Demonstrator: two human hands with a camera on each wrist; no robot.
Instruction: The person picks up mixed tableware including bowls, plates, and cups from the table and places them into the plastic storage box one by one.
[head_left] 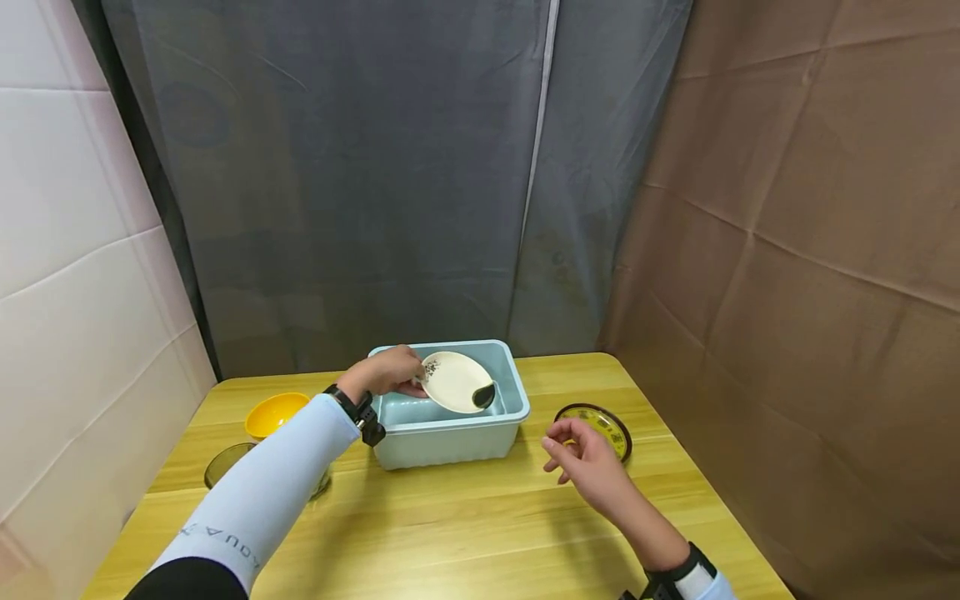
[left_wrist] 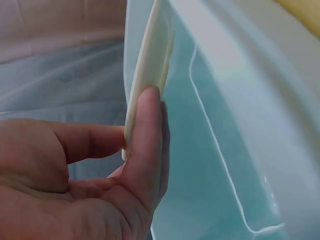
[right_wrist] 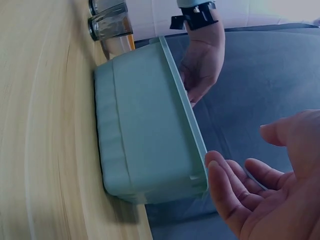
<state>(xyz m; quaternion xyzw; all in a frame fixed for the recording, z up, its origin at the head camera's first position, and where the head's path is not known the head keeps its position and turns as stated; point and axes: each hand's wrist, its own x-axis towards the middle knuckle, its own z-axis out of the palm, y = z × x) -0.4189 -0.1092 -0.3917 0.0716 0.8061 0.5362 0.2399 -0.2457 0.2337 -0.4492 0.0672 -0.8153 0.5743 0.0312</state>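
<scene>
My left hand (head_left: 392, 371) pinches the left rim of a small white plate (head_left: 452, 379) with dark floral marks and a dark patch at its far edge. The plate is tilted and overlaps the inside of a light blue plastic basin (head_left: 450, 448). In the left wrist view, thumb and fingers clasp the plate (left_wrist: 149, 65) from both faces, beside the basin wall (left_wrist: 225, 90). My right hand (head_left: 588, 471) hovers over the table with loosely bent fingers and nothing in them. Just behind it lies a round yellow dish with a brown rim (head_left: 617, 427).
A yellow bowl (head_left: 273, 414) stands left of the basin. Nearer, a clear brownish glass dish (head_left: 223, 462) is partly hidden by my left forearm. Glassware (right_wrist: 111, 22) shows beyond the basin in the right wrist view. Cloth walls (head_left: 375, 208) surround the wooden table (head_left: 435, 533).
</scene>
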